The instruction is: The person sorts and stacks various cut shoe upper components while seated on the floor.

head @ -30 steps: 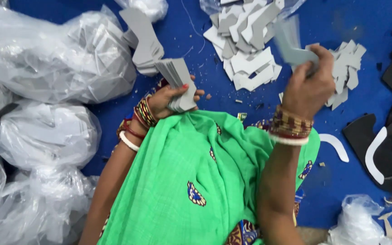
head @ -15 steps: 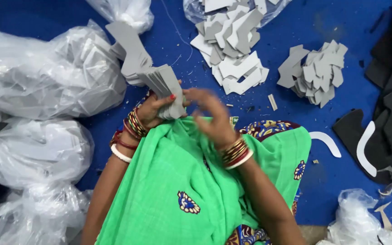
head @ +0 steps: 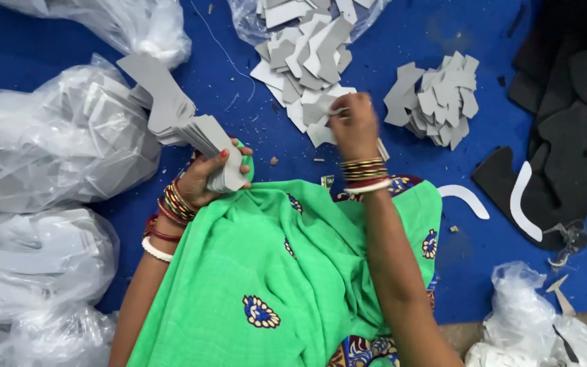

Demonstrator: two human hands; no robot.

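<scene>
My left hand (head: 213,173) grips a fanned stack of flat grey cut-out pieces (head: 185,129) above my green cloth-covered lap (head: 273,272). My right hand (head: 353,126) reaches forward onto a loose heap of the same grey pieces (head: 304,64) on the blue mat, its fingers pinching the edge of one grey piece (head: 322,110). A second, smaller heap of grey pieces (head: 436,98) lies to the right of that hand.
Clear plastic bags stuffed with grey pieces (head: 42,143) crowd the left side. Black foam shapes (head: 565,115) and white curved strips (head: 521,200) lie at the right. Another plastic bag (head: 538,319) sits at the lower right on the blue mat (head: 470,272).
My right hand was up at the right holding a piece, came back to the stack in my left hand, and now reaches out to the middle heap. The left hand stays put.
</scene>
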